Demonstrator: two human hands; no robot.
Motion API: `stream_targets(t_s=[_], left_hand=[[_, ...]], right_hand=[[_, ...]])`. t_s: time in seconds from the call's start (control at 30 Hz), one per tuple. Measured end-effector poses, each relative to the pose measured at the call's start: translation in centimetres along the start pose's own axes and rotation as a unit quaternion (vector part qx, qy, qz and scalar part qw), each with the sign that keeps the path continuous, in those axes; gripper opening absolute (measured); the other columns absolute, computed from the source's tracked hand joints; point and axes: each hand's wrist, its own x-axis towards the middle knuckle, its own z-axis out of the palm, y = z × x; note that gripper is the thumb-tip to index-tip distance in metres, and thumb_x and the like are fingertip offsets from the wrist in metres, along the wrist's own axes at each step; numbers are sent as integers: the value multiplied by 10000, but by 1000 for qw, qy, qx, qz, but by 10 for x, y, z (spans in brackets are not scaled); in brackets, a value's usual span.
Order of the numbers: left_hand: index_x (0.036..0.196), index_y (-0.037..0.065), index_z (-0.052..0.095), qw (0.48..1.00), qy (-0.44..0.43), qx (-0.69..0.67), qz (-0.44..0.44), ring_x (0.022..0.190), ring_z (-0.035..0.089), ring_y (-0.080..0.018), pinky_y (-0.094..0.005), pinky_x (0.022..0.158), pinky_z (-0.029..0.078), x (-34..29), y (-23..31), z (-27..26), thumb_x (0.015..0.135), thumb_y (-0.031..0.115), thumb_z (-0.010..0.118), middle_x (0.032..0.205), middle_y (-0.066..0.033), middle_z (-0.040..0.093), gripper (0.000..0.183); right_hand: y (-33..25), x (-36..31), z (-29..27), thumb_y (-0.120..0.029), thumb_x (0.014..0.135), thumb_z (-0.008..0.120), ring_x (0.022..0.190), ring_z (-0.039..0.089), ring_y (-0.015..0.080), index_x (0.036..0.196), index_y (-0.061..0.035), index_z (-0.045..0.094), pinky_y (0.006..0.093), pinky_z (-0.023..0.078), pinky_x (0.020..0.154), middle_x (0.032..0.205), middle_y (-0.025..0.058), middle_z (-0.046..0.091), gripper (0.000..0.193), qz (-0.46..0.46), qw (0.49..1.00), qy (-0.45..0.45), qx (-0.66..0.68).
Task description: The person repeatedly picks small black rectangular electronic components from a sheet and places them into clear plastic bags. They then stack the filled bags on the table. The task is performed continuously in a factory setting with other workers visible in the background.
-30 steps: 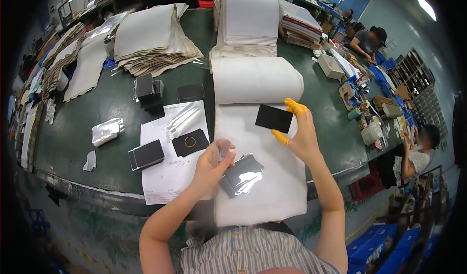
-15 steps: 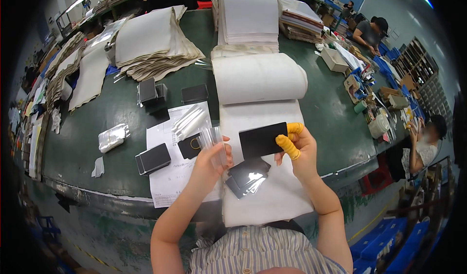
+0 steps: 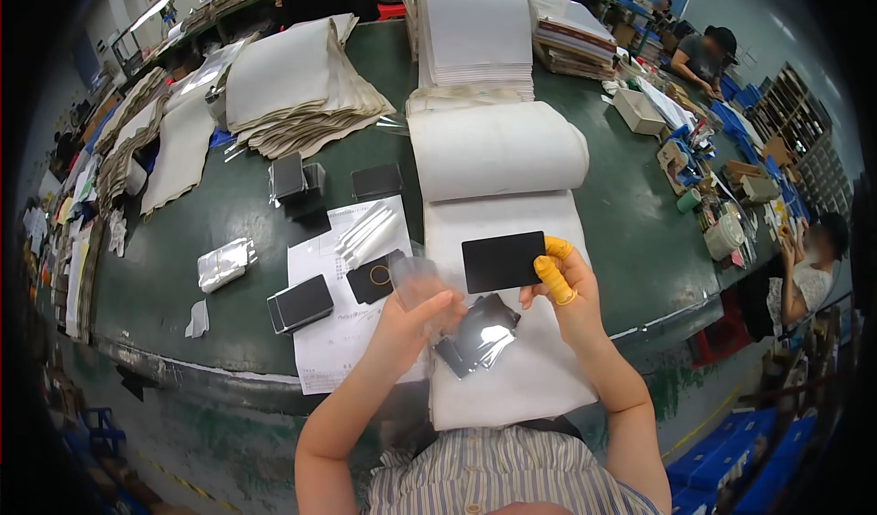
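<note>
My right hand (image 3: 579, 310) pinches a flat black card (image 3: 501, 263) by its right edge. Yellow finger cots (image 3: 554, 279) cover its thumb and forefinger. Closed around clear plastic sleeves (image 3: 413, 274), my left hand (image 3: 411, 327) is just left of the card; the sleeves are partly blurred. Beneath and between the hands, several dark cards in shiny clear film (image 3: 491, 330) overlap on a white paper sheet (image 3: 521, 392). A stack of dark cards (image 3: 301, 305) sits to the left, beside a black card with a yellow ring (image 3: 375, 278) and more clear sleeves (image 3: 367, 233).
Further left lies a shiny film-wrapped bundle (image 3: 227, 265). More black card stacks (image 3: 294, 179) stand behind the printed sheet (image 3: 315, 355). Curled white paper (image 3: 493, 154) and tall paper stacks (image 3: 283, 76) fill the far side. Tools and tubs (image 3: 723, 237) line the right; two people work there.
My left hand has tilted and the sleeves in it have spread out. The card in my right hand has turned more level. The whole view has shifted slightly.
</note>
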Motion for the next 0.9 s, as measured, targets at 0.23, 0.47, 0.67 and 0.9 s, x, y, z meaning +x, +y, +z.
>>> stream_targets(t_s=[0.23, 0.47, 0.67, 0.9], left_hand=[[1069, 31, 534, 997, 0, 60, 48, 809, 625, -140, -282, 722, 485, 1, -8, -5, 781, 65, 730, 857, -76, 653, 351], [1029, 52, 530, 995, 22, 96, 20, 801, 644, -151, -290, 774, 484, -3, -4, -1, 716, -9, 761, 818, -67, 664, 394], [1009, 55, 525, 993, 4, 115, 36, 793, 649, -150, -278, 740, 496, -2, -8, -3, 735, 25, 760, 854, -94, 682, 362], [925, 19, 570, 994, 5, 105, 23, 764, 634, -135, -257, 684, 487, -1, -1, 2, 760, 33, 737, 819, -83, 654, 235]], right_hand=[[0, -12, 8, -70, 945, 529, 691, 596, 136, 1188, 31, 476, 249, 489, 644, 952, 113, 615, 269, -180, 981, 14, -73], [2, -18, 3, -79, 938, 544, 676, 617, 142, 1171, 41, 484, 266, 505, 673, 934, 119, 620, 268, -259, 954, 40, -145], [3, -19, 4, -83, 927, 568, 669, 624, 139, 1141, 46, 522, 271, 504, 683, 915, 110, 637, 254, -261, 953, 50, -147], [-8, -11, 11, -67, 884, 627, 614, 589, 113, 1125, 37, 595, 239, 492, 644, 865, 95, 670, 265, -196, 923, 38, -330]])
